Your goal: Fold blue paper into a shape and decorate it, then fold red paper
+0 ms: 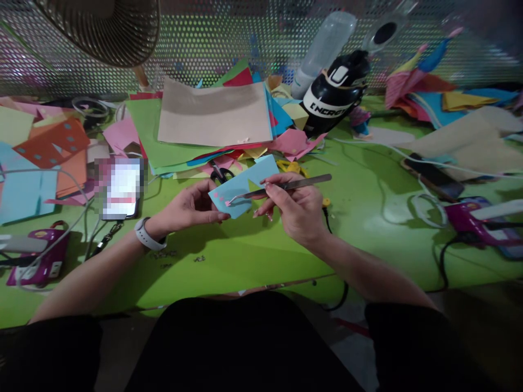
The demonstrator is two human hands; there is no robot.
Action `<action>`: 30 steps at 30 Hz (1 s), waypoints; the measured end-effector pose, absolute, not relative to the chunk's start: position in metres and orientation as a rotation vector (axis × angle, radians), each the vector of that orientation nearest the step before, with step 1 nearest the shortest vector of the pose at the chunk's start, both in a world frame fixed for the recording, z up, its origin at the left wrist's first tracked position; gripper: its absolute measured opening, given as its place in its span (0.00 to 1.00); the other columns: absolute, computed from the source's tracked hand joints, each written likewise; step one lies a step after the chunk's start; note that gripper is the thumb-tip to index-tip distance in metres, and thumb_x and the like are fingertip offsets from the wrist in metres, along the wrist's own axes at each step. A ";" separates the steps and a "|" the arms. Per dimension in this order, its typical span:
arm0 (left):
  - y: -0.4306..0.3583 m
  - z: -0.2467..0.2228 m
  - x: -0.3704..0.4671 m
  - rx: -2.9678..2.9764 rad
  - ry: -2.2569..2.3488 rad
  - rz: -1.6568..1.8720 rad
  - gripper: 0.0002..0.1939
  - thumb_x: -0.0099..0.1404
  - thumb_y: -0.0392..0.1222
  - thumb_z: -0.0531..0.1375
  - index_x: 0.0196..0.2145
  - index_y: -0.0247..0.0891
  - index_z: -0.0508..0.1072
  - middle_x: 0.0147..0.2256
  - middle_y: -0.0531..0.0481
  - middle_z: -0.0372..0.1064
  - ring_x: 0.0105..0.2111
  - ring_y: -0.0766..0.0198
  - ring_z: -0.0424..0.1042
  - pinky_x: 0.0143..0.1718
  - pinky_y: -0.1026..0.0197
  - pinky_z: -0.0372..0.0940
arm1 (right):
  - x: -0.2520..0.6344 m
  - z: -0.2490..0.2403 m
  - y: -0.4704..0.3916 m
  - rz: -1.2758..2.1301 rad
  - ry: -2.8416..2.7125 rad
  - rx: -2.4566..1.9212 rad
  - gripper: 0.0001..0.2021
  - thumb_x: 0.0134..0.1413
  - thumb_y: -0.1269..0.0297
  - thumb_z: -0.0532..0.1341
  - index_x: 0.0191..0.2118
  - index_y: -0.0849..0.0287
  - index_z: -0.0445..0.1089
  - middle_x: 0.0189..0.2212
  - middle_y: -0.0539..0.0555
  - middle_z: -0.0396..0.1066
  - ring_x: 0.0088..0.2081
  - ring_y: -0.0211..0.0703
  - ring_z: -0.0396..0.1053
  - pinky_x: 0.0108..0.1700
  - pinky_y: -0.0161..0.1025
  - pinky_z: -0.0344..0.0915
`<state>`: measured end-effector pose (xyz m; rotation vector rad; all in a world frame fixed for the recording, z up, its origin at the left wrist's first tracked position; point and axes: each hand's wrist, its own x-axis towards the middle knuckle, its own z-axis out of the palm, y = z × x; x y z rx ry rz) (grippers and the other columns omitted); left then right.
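Observation:
My left hand (pixel 188 207) pinches a light blue paper piece (pixel 242 188) by its lower left edge, just above the green table. Small pink dots sit on the paper near its left end. My right hand (pixel 295 206) grips metal tweezers (pixel 281 187) that point left, their tip resting on the blue paper beside a tiny pink bit. A white band is on my left wrist (pixel 146 234).
Scissors (pixel 220 173) lie just behind the paper. A stack of coloured sheets with a tan card (pixel 214 114) on top lies further back. A phone (pixel 121 188) is at left, glue guns (pixel 469 218) and cables at both sides, a black bottle (pixel 337 90) behind.

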<state>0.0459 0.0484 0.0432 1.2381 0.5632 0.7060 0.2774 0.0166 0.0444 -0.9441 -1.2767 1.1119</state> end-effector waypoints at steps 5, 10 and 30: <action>0.049 0.042 0.045 1.247 0.564 0.710 0.18 0.56 0.30 0.71 0.35 0.36 0.64 0.29 0.55 0.74 0.30 0.69 0.77 0.33 0.67 0.72 | 0.278 0.044 0.015 1.047 -1.328 -0.927 0.08 0.59 0.58 0.65 0.38 0.56 0.71 0.19 0.45 0.76 0.18 0.37 0.74 0.15 0.29 0.63; 0.048 0.043 0.045 1.231 0.568 0.705 0.18 0.56 0.31 0.71 0.36 0.36 0.64 0.28 0.54 0.74 0.30 0.68 0.77 0.34 0.66 0.72 | 0.278 0.045 0.015 1.003 -1.352 -0.924 0.07 0.60 0.59 0.65 0.39 0.56 0.71 0.19 0.45 0.76 0.17 0.36 0.74 0.14 0.29 0.62; 0.046 0.041 0.047 1.225 0.576 0.748 0.19 0.56 0.30 0.71 0.37 0.36 0.64 0.30 0.53 0.75 0.31 0.67 0.78 0.35 0.65 0.73 | 0.275 0.044 0.011 0.874 -1.359 -0.972 0.07 0.61 0.59 0.63 0.39 0.56 0.70 0.20 0.45 0.76 0.19 0.38 0.76 0.15 0.30 0.65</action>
